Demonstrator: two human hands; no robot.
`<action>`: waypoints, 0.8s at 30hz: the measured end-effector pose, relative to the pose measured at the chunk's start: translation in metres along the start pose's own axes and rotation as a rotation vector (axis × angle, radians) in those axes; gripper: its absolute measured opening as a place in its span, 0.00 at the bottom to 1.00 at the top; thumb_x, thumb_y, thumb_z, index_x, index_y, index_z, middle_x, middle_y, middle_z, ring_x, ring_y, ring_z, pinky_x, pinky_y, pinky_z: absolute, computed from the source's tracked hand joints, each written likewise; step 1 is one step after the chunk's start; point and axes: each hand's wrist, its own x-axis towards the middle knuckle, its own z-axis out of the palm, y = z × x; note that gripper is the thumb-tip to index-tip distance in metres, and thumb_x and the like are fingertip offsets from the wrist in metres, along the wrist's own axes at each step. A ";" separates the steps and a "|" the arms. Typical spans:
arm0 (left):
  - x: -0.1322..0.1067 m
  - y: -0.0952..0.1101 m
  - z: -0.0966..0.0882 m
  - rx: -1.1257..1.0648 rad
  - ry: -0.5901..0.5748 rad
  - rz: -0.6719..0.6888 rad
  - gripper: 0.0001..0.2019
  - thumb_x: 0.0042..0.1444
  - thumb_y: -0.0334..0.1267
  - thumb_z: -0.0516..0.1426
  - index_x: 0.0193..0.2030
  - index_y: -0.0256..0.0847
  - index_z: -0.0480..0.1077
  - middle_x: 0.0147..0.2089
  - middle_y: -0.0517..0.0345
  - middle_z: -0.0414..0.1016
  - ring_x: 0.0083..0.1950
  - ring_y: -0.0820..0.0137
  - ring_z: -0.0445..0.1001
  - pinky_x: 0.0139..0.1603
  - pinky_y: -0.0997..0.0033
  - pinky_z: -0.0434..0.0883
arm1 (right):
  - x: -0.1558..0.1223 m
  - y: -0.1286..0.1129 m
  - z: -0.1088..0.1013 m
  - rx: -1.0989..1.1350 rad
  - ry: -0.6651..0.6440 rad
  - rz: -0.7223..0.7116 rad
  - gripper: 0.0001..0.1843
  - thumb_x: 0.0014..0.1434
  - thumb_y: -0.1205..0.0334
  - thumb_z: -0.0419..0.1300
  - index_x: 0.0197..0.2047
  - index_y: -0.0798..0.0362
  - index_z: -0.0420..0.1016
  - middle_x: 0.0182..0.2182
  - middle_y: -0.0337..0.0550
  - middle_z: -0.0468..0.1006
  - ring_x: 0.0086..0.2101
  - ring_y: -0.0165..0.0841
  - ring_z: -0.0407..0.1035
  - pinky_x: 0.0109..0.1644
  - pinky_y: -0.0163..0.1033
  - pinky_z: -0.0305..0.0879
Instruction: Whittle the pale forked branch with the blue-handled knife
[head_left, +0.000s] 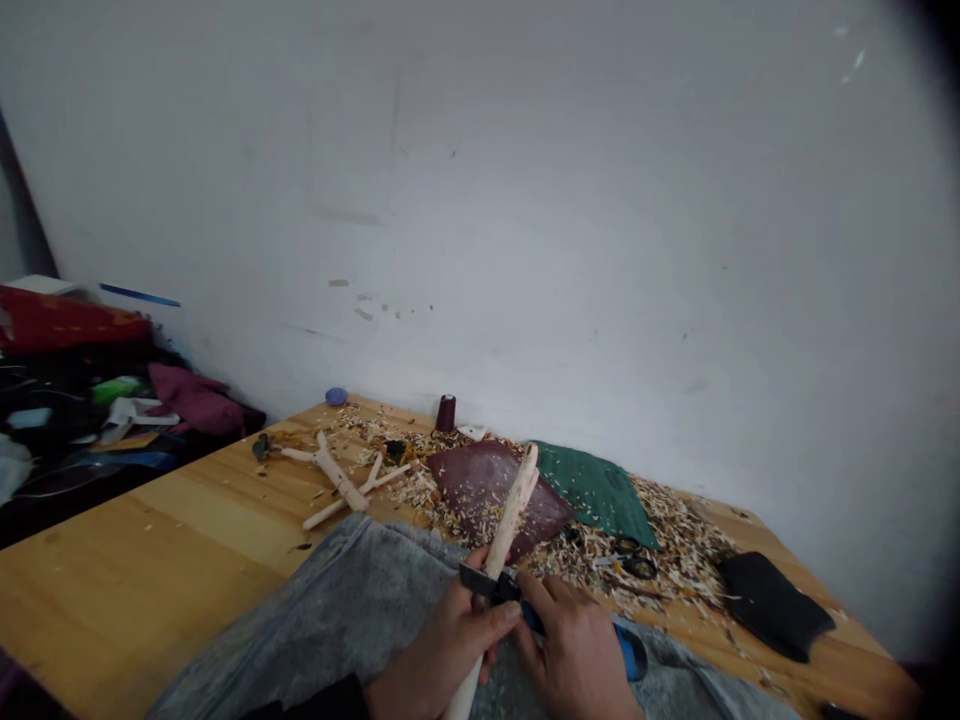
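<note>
1. The left hand (454,632) is closed around a pale, peeled stick (513,512), its thumb lying against the black part of a cutting tool.
2. The right hand (576,642) grips that tool's blue-and-black handle (631,652), the fingers curled over it.
3. The tool's dark blade (475,578) lies across the stick, just above the left hand.
4. The stick slants upward and away in front of the person, over a grey cloth (352,590) at the near edge of the wooden surface (142,560); its far end shows against a maroon sheet (469,478).
5. Beside that sheet, to its right, lies a green one (596,485); both carry scattered wood shavings (679,530).
6. Left of the sheets, two peeled, forked branches (335,470) lie crosswise.
7. Scissors (639,567) rest among the shavings, with a black, flat piece (772,607) farther right.
8. A dark spool (445,414) stands near the wall (525,200); a bluish, rounded object (336,397) sits at the far left corner.
</note>
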 end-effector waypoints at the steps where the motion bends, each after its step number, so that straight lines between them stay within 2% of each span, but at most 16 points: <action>1: 0.000 -0.001 0.000 -0.010 0.007 -0.022 0.32 0.53 0.47 0.59 0.63 0.42 0.54 0.22 0.69 0.62 0.19 0.78 0.58 0.18 0.79 0.57 | 0.000 -0.001 0.001 -0.012 0.014 -0.001 0.13 0.60 0.56 0.55 0.47 0.49 0.72 0.31 0.41 0.77 0.30 0.35 0.73 0.33 0.35 0.61; 7: 0.007 -0.012 0.001 -0.100 0.012 -0.035 0.33 0.54 0.48 0.57 0.63 0.40 0.51 0.22 0.67 0.65 0.20 0.77 0.61 0.19 0.79 0.59 | -0.002 0.001 0.008 -0.028 0.061 0.036 0.14 0.62 0.52 0.53 0.46 0.49 0.72 0.30 0.42 0.76 0.30 0.36 0.73 0.33 0.36 0.61; 11: 0.012 -0.019 0.001 -0.071 0.007 -0.017 0.30 0.56 0.50 0.54 0.61 0.38 0.53 0.18 0.71 0.60 0.15 0.77 0.55 0.15 0.78 0.54 | -0.002 0.001 0.010 -0.036 0.077 0.061 0.14 0.62 0.51 0.53 0.46 0.48 0.72 0.29 0.41 0.76 0.29 0.36 0.73 0.32 0.35 0.60; 16: 0.011 -0.022 0.001 0.011 0.037 -0.040 0.25 0.57 0.51 0.52 0.56 0.40 0.56 0.18 0.72 0.60 0.13 0.78 0.54 0.12 0.79 0.53 | -0.001 0.000 0.009 -0.019 0.067 0.066 0.16 0.63 0.49 0.50 0.46 0.48 0.73 0.29 0.41 0.77 0.30 0.35 0.74 0.32 0.34 0.62; 18: 0.008 -0.022 0.003 0.050 0.059 -0.059 0.20 0.59 0.52 0.50 0.52 0.41 0.58 0.17 0.73 0.57 0.12 0.78 0.53 0.11 0.80 0.52 | -0.001 0.004 0.007 -0.005 0.090 0.128 0.19 0.65 0.49 0.48 0.47 0.49 0.73 0.31 0.43 0.79 0.30 0.36 0.75 0.32 0.35 0.64; 20: 0.004 -0.018 0.005 0.082 0.030 -0.058 0.18 0.59 0.51 0.51 0.50 0.43 0.58 0.15 0.74 0.55 0.12 0.78 0.52 0.10 0.81 0.52 | 0.000 0.011 0.005 0.024 0.132 0.210 0.21 0.66 0.48 0.45 0.49 0.50 0.73 0.34 0.45 0.80 0.31 0.36 0.76 0.32 0.35 0.66; 22: 0.001 -0.012 0.007 0.068 -0.001 -0.043 0.17 0.59 0.52 0.51 0.47 0.44 0.58 0.15 0.74 0.55 0.11 0.78 0.52 0.10 0.81 0.53 | 0.000 0.017 0.004 0.069 0.167 0.260 0.23 0.66 0.46 0.44 0.49 0.50 0.74 0.37 0.47 0.81 0.33 0.37 0.77 0.32 0.36 0.67; 24: 0.001 -0.005 0.008 -0.001 0.031 -0.019 0.18 0.58 0.56 0.51 0.44 0.45 0.58 0.18 0.73 0.57 0.12 0.79 0.53 0.10 0.81 0.54 | 0.000 0.021 0.005 0.141 0.176 0.282 0.24 0.66 0.45 0.44 0.48 0.50 0.74 0.37 0.47 0.81 0.34 0.38 0.77 0.32 0.36 0.69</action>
